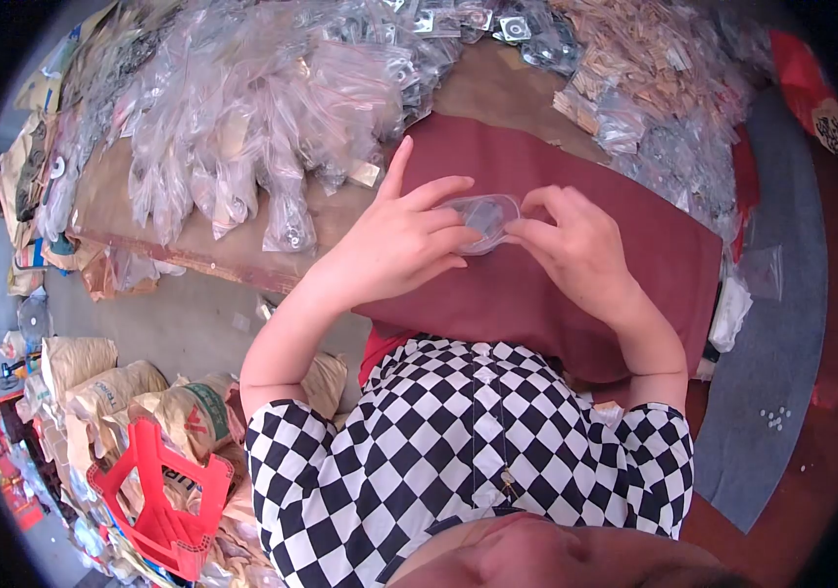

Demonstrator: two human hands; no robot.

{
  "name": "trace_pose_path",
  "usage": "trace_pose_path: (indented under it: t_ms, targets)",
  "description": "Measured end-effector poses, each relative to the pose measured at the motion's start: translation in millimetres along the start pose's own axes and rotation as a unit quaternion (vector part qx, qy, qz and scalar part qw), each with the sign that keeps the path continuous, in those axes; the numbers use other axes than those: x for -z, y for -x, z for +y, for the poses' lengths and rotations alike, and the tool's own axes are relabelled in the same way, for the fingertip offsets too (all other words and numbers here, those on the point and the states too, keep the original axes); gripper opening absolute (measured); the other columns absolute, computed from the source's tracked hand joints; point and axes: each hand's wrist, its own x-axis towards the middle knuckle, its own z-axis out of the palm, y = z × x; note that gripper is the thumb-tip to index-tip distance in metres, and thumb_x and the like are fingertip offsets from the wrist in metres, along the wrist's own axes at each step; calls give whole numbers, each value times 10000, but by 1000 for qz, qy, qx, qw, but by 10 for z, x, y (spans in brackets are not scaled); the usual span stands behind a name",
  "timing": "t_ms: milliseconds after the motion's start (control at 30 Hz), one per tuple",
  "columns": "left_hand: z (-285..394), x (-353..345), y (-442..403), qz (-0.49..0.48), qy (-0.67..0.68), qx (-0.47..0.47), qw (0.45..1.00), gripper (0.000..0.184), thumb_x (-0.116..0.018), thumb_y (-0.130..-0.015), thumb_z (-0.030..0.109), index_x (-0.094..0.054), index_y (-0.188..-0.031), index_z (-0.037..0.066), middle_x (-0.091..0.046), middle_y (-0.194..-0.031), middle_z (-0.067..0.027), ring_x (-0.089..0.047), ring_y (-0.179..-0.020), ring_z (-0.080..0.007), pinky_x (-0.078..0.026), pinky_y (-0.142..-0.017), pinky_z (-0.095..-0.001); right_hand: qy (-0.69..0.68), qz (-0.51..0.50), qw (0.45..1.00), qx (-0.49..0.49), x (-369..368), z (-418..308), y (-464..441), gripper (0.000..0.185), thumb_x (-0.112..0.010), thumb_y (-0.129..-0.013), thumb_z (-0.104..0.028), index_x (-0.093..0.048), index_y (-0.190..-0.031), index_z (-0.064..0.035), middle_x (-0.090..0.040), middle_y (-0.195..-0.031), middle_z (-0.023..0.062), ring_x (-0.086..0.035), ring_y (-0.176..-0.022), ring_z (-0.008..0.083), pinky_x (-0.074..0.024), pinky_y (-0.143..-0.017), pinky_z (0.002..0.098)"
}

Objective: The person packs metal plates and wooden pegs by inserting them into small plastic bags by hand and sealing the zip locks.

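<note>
A small clear plastic bag (489,218), its mouth looking rounded open, is held between my two hands above a dark red cloth (634,245) on my lap. My left hand (394,238) grips the bag's left side, partly covering it, with one finger raised away. At the right edge, my right hand (573,235) pinches the bag between thumb and fingers. I cannot make out whether anything lies inside it.
Many filled clear bags (272,108) cover the table (110,201) at the left and back. More bags with brownish pieces (654,59) lie at the back right. A red plastic stool (159,500) stands by paper sacks (189,416) at lower left.
</note>
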Motion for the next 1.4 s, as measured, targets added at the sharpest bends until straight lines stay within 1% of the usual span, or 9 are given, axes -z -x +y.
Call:
trace_pose_path:
  t_ms: [233, 300, 500, 600, 767, 933, 1033, 1300, 1400]
  targets:
    - [-139, -17, -94, -37, 2, 18, 999, 268, -758, -771, 231, -717, -1022, 148, -682, -944, -10, -548, -1228, -245, -115, -1160, -665, -126, 49, 991, 6, -230, 120, -20, 165, -675, -781, -57, -602, -929, -62, -605, -800, 97, -624, -739, 296, -517, -671, 390]
    - [-159, -57, -87, -57, 3, 39, 998, 272, -755, -774, 240, -720, -1028, 149, -692, -959, -19, -562, -1208, -247, -134, -1157, -661, -154, -15, 987, -47, -202, 161, -7, 141, -678, -786, 3, -601, -894, -44, -641, -834, 83, -654, -761, 254, -518, -643, 324]
    - [-187, -87, -6, -78, -11, 123, 989, 255, -731, -805, 283, -736, -1022, 151, -710, -966, -49, -616, -1113, -237, -221, -1135, -639, -243, 15, 962, -123, -249, 147, 50, 148, -711, -800, -61, -611, -909, -45, -655, -872, 76, -658, -802, 238, -515, -658, 326]
    - [-170, -89, -23, -58, -5, 117, 991, 241, -725, -813, 296, -743, -997, 143, -710, -931, -58, -631, -1065, -237, -253, -1122, -632, -138, 32, 986, -87, -207, 138, -40, 188, -736, -806, -117, -642, -954, -51, -663, -908, 82, -655, -795, 243, -517, -677, 330]
    - [-133, -60, -78, -51, 9, 129, 990, 288, -757, -773, 287, -713, -1014, 135, -679, -992, -65, -626, -1053, -245, -283, -1112, -602, -104, 42, 993, -46, -336, 228, -43, 151, -744, -802, -140, -671, -904, -57, -666, -860, 79, -644, -766, 253, -510, -671, 342]
    - [-18, -117, -228, 106, 132, 159, 973, 514, -830, -652, 251, -637, -1110, 121, -574, -1121, -73, -526, -1171, -279, -328, -1075, -566, -132, 69, 988, -32, -380, 201, -42, 99, -741, -789, -108, -665, -818, -52, -655, -794, 74, -625, -738, 258, -496, -642, 350]
    - [-72, -214, -294, 32, 44, 79, 995, 516, -837, -640, 242, -650, -1103, 109, -581, -1127, -76, -501, -1192, -291, -333, -1084, -548, -110, 82, 990, -25, -414, 184, -31, 77, -723, -789, -68, -657, -824, -48, -648, -791, 77, -616, -726, 265, -493, -639, 353]
    - [-163, -375, -372, 43, 91, 89, 991, 207, -778, -707, 216, -724, -870, 100, -656, -963, -16, -571, -1110, -232, -336, -1098, -528, -150, 101, 984, -10, -364, 166, 62, 204, -603, -826, 46, -575, -1006, -45, -594, -854, 122, -592, -774, 325, -491, -676, 415]
    - [-130, -405, -390, 87, 93, 80, 989, 132, -767, -707, 192, -724, -809, 119, -677, -912, 9, -592, -1076, -215, -342, -1097, -518, -167, 68, 983, -37, -347, 172, 104, 196, -626, -809, 42, -553, -970, -44, -588, -853, 124, -595, -782, 334, -484, -674, 419]
